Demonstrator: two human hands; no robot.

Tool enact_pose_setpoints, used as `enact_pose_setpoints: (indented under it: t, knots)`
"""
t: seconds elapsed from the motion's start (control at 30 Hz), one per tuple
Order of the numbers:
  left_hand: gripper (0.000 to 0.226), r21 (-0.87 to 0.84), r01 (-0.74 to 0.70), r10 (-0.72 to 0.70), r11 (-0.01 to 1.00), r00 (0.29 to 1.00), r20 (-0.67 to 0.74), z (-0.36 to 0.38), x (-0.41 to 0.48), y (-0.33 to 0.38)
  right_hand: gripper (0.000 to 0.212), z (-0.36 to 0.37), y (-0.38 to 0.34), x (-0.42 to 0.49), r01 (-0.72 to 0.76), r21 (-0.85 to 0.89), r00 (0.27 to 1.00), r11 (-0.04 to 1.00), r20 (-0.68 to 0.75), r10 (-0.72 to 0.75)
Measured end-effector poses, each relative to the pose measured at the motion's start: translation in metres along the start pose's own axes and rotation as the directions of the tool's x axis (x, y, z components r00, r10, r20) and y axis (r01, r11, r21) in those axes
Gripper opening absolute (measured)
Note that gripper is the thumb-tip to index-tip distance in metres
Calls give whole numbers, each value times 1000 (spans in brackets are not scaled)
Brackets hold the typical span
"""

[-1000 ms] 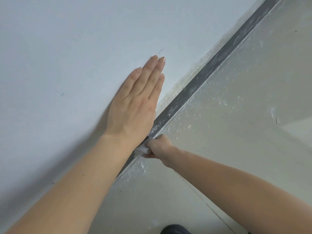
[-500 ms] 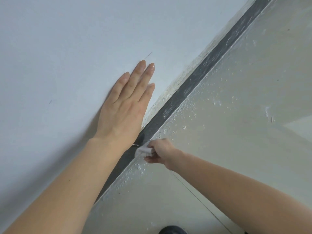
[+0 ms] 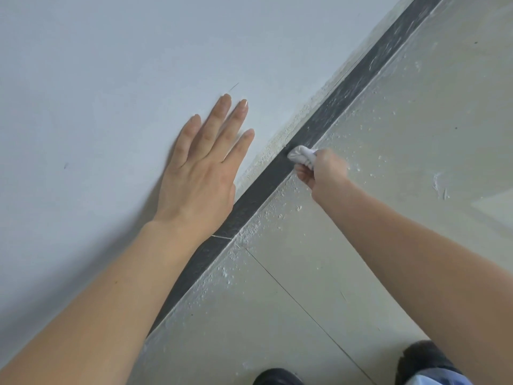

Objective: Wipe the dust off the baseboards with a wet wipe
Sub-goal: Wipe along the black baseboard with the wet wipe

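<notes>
The left hand lies flat on the pale wall, fingers straight and slightly spread, holding nothing. Just right of it the dark baseboard runs diagonally from bottom left to top right, its upper stretch streaked with dust. The white wipe is bunched against the baseboard's face, gripped in the curled fingers of the right hand. White specks dot the floor beside the strip. 2 dark shoes show at the bottom edge.
</notes>
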State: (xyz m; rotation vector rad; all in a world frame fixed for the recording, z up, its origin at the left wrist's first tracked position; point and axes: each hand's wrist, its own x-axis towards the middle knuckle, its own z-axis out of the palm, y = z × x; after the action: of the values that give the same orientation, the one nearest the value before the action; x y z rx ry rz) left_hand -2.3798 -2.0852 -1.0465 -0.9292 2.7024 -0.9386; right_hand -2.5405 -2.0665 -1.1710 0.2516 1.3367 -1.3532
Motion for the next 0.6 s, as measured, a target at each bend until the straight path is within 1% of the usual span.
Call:
enact_pose_setpoints:
  t: [0.07,0.1,0.13,0.17,0.2,0.23,0.27,0.3,0.33,0.4,0.5,0.6]
  knots:
    - [71,38,2,-3,999,1000,13,1,-1,1,25,-3,-3,1,30,-30,998,999,-57,-32]
    - [72,60,4,-5,998,1000,16,2,-2,2,28,-2,0,-7,19,-98,998,995,-58,-25]
    - [72,86,6,-7,996,1000,16,2,-1,3,31,0,10,-12,5,-200,1000,980,-21,-10]
    - [72,110,8,-10,994,1000,19,3,-1,4,35,6,22,-24,-13,-324,998,946,57,34]
    - [73,124,10,-13,992,1000,24,2,0,4,38,11,36,-35,-46,-438,983,898,139,118]
    - [74,127,13,-17,992,999,31,2,0,5,38,16,50,-44,-78,-512,954,856,211,214]
    - [75,126,16,-22,992,999,39,2,0,6,37,20,61,-48,-104,-549,919,829,266,291]
    - [75,124,20,-25,992,999,46,2,0,6,34,23,69,-50,-110,-570,891,814,306,335]
    - [76,121,21,-28,992,998,53,2,0,5,31,24,73,-45,-124,-562,882,818,315,350]
    - [76,115,19,-26,993,998,57,1,0,4,29,23,73,-22,-148,-517,918,843,247,312]
    - [74,65,26,-29,998,998,50,2,0,4,26,13,39,11,-72,-445,982,892,128,143]
    - [73,10,34,-34,999,998,58,3,3,7,15,-4,-6,27,20,-319,998,948,67,1]
